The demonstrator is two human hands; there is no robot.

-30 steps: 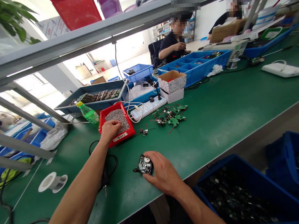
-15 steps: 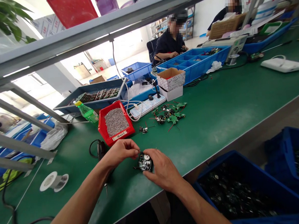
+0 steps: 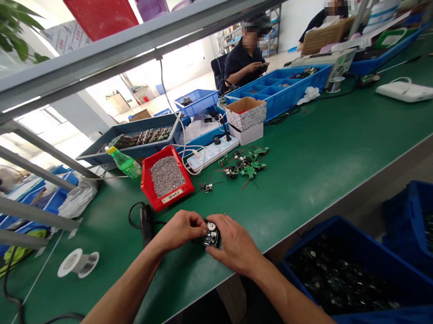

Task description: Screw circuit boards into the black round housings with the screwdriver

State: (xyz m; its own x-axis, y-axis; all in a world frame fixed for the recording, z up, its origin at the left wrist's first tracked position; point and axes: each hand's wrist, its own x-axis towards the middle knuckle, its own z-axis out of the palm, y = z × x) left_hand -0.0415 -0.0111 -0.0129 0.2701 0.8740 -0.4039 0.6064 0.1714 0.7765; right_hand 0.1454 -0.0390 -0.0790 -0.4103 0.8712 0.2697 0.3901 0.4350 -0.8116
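A small black mechanism with a silver disc [image 3: 211,234] sits low over the front of the green table. My right hand [image 3: 236,242] is closed around its right side, thumb at the lower edge and fingers over the top. From the left, my left hand [image 3: 186,230] bends over the mechanism with thumb and fingertips pinched at its upper left; what they hold, if anything, is too small to see. Just beyond my hands stands a red bin of small metal screws [image 3: 168,177]. A black electric screwdriver [image 3: 146,225] lies left of my left hand, partly behind my wrist.
Green circuit boards with wires [image 3: 248,165] lie past my hands, beside a power strip [image 3: 213,153]. A solder spool [image 3: 78,263] stands at left. Blue crates of parts [image 3: 339,223] are below the table edge at right. A co-worker [image 3: 245,57] sits across the table.
My left hand has moved down and right, its fingertips now against the mechanism and covering its left side. My right hand keeps its hold. The co-worker has raised both hands.
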